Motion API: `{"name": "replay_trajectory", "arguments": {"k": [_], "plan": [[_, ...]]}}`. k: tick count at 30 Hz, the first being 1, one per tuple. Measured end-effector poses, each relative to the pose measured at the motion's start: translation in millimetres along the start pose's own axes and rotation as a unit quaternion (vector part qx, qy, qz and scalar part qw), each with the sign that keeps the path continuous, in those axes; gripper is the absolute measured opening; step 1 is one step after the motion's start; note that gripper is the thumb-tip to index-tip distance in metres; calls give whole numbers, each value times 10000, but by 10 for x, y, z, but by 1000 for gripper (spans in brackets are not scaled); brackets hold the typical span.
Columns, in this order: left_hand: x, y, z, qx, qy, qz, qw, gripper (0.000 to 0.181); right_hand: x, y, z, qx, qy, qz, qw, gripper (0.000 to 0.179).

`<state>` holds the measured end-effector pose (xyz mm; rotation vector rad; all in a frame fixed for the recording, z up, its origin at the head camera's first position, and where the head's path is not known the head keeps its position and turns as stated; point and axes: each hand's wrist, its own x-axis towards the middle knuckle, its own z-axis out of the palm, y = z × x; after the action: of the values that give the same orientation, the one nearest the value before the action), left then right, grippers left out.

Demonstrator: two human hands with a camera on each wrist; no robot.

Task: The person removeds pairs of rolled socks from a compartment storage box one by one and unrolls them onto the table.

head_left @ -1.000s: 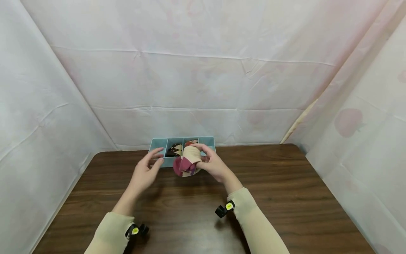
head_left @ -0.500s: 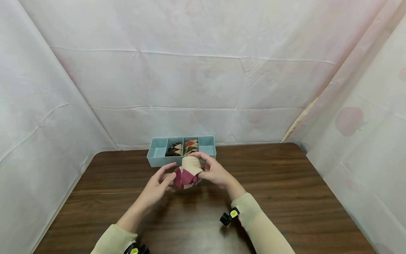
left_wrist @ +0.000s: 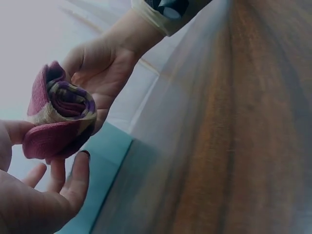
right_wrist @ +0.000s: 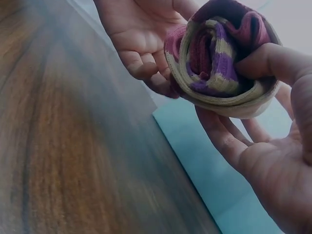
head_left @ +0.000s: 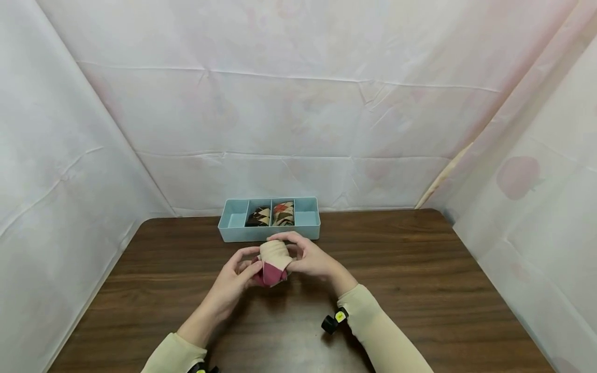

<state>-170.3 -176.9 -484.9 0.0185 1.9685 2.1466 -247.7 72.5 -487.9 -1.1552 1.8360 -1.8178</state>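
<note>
A rolled pair of socks (head_left: 274, 261) in magenta and cream is held between both hands above the table, just in front of the blue box. Purple and cream stripes show in its coiled middle in the right wrist view. My right hand (head_left: 312, 257) grips the roll from the right, its thumb (right_wrist: 268, 61) tucked into the open end and its fingers bent underneath. From the left, my left hand (head_left: 233, 277) pinches the magenta side, thumb on the edge and fingertips against the underside in the left wrist view (left_wrist: 48, 195).
The light blue box (head_left: 242, 235) with four-sided compartments stands at the table's back edge. Two rolled argyle socks, one dark (head_left: 259, 217) and one red and green (head_left: 283, 214), fill its middle compartments. A pale curtain (head_left: 280, 114) hangs behind the brown wooden table (head_left: 410, 274).
The right hand has drawn the sock roll back from the box toward the person. The left hand has come in from the left and taken hold of the roll's magenta side.
</note>
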Motion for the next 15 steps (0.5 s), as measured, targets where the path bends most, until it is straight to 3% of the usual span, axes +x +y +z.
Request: {"name": "replay_trajectory", "arguments": {"k": [5,8,15], "plan": [[-22,-78,-3,-335,249,-151,9990,46,-11,11,45,157,225,483,9985,76],[-29,-106,4,-452,393,-75,9982,42,-6,33,72,317,486,679,9960,69],[-36,-130,54,-539,577,-22,9969,40,0,115,77,-543,810,376,9945,35]]}}
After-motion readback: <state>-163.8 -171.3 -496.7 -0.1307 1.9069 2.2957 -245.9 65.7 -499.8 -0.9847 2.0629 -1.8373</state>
